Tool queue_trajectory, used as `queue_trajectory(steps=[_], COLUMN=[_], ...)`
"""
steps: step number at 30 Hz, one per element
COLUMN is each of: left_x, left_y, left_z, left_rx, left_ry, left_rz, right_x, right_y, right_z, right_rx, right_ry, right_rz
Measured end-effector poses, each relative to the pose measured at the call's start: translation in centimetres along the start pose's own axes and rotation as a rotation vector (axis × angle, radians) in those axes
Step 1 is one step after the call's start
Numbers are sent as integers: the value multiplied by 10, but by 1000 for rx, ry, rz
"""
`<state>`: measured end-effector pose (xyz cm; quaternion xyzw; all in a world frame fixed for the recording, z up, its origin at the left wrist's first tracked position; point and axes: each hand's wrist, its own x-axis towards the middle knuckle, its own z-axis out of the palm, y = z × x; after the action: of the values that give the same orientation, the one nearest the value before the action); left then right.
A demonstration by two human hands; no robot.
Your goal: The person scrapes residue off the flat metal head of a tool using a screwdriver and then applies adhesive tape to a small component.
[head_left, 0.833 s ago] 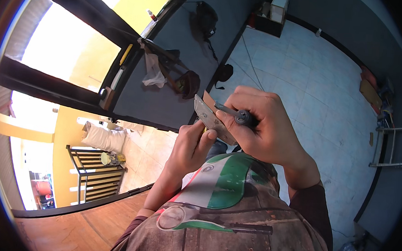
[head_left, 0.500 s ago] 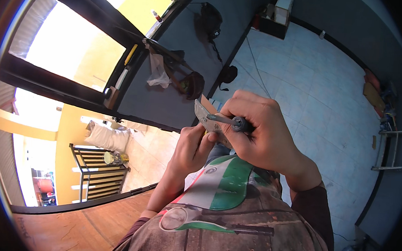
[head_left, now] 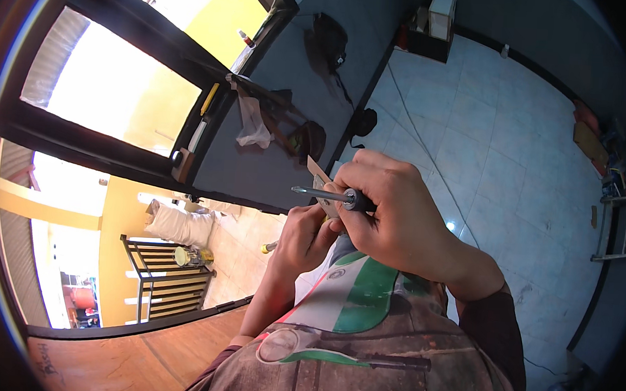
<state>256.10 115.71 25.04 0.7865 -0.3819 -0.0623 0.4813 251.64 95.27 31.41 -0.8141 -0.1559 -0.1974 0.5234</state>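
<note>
My right hand (head_left: 397, 210) grips a screwdriver (head_left: 313, 194) by its dark handle, the steel shank pointing left across a metal plate (head_left: 327, 207). My left hand (head_left: 302, 239) is closed on the lower end of that plate, its thumb beneath the shank. A thin tan strip (head_left: 316, 169) lies against the plate and sticks up between my hands; the plate is partly hidden by my fingers. A yellow-and-black object (head_left: 268, 248) shows left of my left wrist, too small to make out. My patterned apron (head_left: 364, 304) is below.
A dark-framed window (head_left: 107, 78) and open doorway are at left, with a railing (head_left: 160, 279) and white sack (head_left: 177, 224) beyond. A bag (head_left: 325, 40) hangs on the dark wall. A cable crosses the tiled floor (head_left: 486, 134); a small ladder (head_left: 612, 232) stands far right.
My hands have drawn closer together, the right moving left. The screwdriver's tip has swung left past the plate, which is more hidden now. The surroundings have shifted right and down in view.
</note>
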Motion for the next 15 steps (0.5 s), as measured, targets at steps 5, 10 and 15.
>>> queue_trajectory(steps=[5,10,15], left_x=[2,8,7], left_y=[2,6,2], left_z=[2,7,8], left_rx=[-1,-26,-71], left_ry=[-6,-1,-6], left_rz=[-68,-85,-60], right_x=[0,1,5], right_y=[1,0,-4], right_z=[-7,-8,-22], right_rx=[-25,-55,-105], right_ry=[-48,-24,-187], right_rz=[44,35,87])
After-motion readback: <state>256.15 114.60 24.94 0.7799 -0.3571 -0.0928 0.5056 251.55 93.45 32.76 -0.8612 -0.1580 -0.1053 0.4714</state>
